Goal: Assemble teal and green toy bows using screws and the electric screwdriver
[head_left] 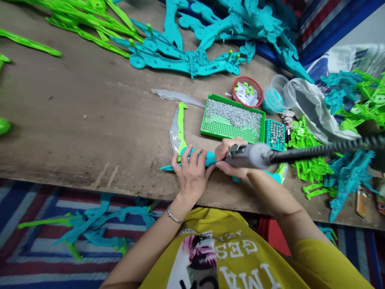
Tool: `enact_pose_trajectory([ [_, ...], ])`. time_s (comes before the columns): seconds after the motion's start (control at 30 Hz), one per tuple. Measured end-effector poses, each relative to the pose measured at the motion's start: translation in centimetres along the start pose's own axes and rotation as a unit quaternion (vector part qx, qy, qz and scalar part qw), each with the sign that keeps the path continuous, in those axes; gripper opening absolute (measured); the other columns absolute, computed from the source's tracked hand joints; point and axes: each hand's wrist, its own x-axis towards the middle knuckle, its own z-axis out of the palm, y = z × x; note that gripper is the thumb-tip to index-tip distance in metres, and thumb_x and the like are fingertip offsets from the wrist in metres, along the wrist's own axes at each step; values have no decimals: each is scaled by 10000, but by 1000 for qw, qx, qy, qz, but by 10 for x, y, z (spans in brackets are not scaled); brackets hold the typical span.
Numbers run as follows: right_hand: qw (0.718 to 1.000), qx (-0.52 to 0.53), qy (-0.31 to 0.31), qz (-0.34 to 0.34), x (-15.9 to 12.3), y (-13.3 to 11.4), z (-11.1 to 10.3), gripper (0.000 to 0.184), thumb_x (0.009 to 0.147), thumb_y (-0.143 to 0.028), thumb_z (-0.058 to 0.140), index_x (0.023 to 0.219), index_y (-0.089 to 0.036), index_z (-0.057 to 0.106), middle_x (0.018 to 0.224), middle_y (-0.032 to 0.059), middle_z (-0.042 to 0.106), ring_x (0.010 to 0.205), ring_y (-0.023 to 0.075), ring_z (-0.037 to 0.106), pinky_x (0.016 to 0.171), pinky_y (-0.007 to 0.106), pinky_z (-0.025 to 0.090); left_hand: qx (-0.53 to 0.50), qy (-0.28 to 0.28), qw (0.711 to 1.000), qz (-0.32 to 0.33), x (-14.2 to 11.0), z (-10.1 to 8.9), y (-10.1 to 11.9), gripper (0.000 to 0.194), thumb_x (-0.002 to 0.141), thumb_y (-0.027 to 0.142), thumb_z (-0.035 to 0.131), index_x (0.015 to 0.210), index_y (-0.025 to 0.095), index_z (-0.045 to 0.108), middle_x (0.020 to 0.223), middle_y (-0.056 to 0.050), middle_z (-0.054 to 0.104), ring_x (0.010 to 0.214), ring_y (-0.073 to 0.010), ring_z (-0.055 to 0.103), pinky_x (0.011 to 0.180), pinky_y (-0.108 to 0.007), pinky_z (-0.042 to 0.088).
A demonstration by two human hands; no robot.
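Observation:
A teal and green plastic toy piece (210,157) with curved arms lies at the table's near edge. My left hand (192,168) rests over its left half, fingers curled onto the teal body and holding it against the table. My right hand (230,158) is closed around a grey electric screwdriver (246,155) with a black coiled cord; its tip is hidden by the hand. At the left end, a green arm (181,126) with a clear curved blade (175,132) sticks out. Right beyond my hands stands a green tray (222,129) of small metal screws.
A teal box (275,134) of small metal parts, a red basket (261,96) and a clear tub (279,94) stand nearby. A loose clear blade (177,96) lies beyond. Teal frames (168,60) and green strips (90,36) lie at the back; green parts (309,156) pile right.

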Motion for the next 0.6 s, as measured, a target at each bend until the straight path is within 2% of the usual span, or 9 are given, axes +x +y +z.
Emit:
enact_pose_trajectory([
  [0.07,997,41,-32,-50,11,-3,-6,244,781,-382,785,838,-251,587,574,-69,586,472,116,545,475,269,477,8,9,1000,5,0,1,0,358,944,345,658,1270,197,652,1217,-129,742,1310,-370,566,1148,-571,234],
  [0.1,995,59,-4,-78,18,-4,-10,217,818,-370,751,916,-260,592,574,-79,581,464,118,548,472,267,479,10,13,1000,7,0,1,0,371,939,354,670,1272,192,651,1210,-134,744,1303,-374,570,1148,-577,238],
  [0.17,983,56,133,-112,34,-2,-18,231,842,-391,724,986,-280,583,568,-92,555,467,124,551,498,275,496,8,15,1000,11,1,1,0,404,935,374,678,1290,184,643,1214,-145,739,1304,-381,571,1155,-589,239],
  [0.23,959,6,257,-120,50,4,-27,255,830,-473,723,900,-280,572,569,-84,525,497,126,554,557,292,517,-4,15,1000,15,1,0,0,459,935,398,679,1335,180,615,1251,-158,722,1314,-376,568,1167,-585,252],
  [0.3,942,-48,315,-107,65,15,-35,320,820,-559,699,818,-275,552,572,-74,493,521,127,554,606,306,522,-24,24,999,10,0,-4,-1,545,928,428,685,1393,169,567,1320,-179,682,1335,-364,558,1175,-558,292],
  [0.37,935,-75,331,-100,76,26,-41,341,816,-601,673,840,-280,561,571,-76,479,520,127,543,618,313,515,-32,41,999,-9,-1,-9,-2,643,904,478,705,1434,164,525,1392,-204,628,1376,-370,522,1185,-558,309],
  [0.43,933,-82,337,-97,83,36,-45,343,812,-601,665,912,-286,572,566,-83,480,506,126,531,605,311,502,-20,51,998,-35,-2,-14,-3,713,867,537,730,1443,175,516,1437,-216,587,1418,-400,470,1204,-610,263],
  [0.5,933,-80,339,-90,86,42,-45,345,809,-590,664,936,-284,568,557,-87,484,493,124,520,579,306,485,0,48,997,-54,-4,-18,-6,747,838,583,742,1435,191,524,1459,-219,569,1435,-431,438,1211,-666,191],
  [0.6,932,-71,346,-77,87,46,-44,327,794,-552,677,925,-276,562,540,-91,483,475,122,508,551,301,467,16,33,998,-56,-7,-20,-10,738,834,600,736,1423,203,535,1466,-218,564,1430,-437,442,1204,-678,160],
])
